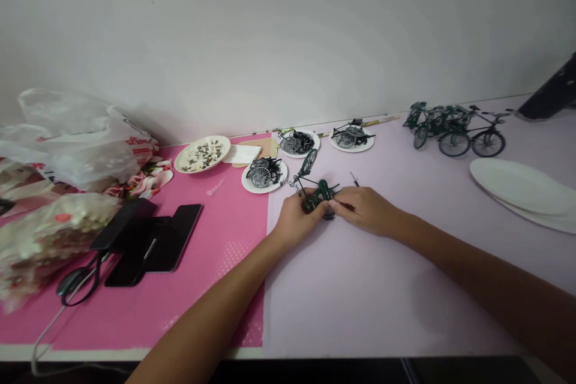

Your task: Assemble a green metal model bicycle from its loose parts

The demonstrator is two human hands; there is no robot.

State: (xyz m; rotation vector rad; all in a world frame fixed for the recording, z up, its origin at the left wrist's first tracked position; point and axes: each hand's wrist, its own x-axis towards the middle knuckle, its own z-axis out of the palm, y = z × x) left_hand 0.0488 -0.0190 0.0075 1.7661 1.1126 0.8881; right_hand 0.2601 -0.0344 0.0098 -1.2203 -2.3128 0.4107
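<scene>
Model bicycle (pixel 317 191), dark green and only partly built, lies on the lilac mat (pixel 360 288) just in front of the person, gripped between both hands. The left hand (pixel 294 219) is curled shut around the lower frame. The right hand (pixel 366 210) has its fingertips pinched together against the same spot; whether a small tool sits between them I cannot tell. One spoked wheel (pixel 308 162) sticks up tilted beyond the fingers.

It looks very light, with a stiff but thin frame and fine spokes that would likely bend. The frame tubes seem the safest grip, not the wheel or handlebar.

A thin screwdriver (pixel 354 179) lies just beyond the right hand. To the left, two dark phones (pixel 173 237) rest on the pink mat (pixel 216 264). Further back stand small plates of wheels (pixel 264 175) and a bowl of tiny parts (pixel 202 153). Near the wall, finished bicycles (pixel 454 126) stand upright, with stacked white plates (pixel 517 186) to their right.
</scene>
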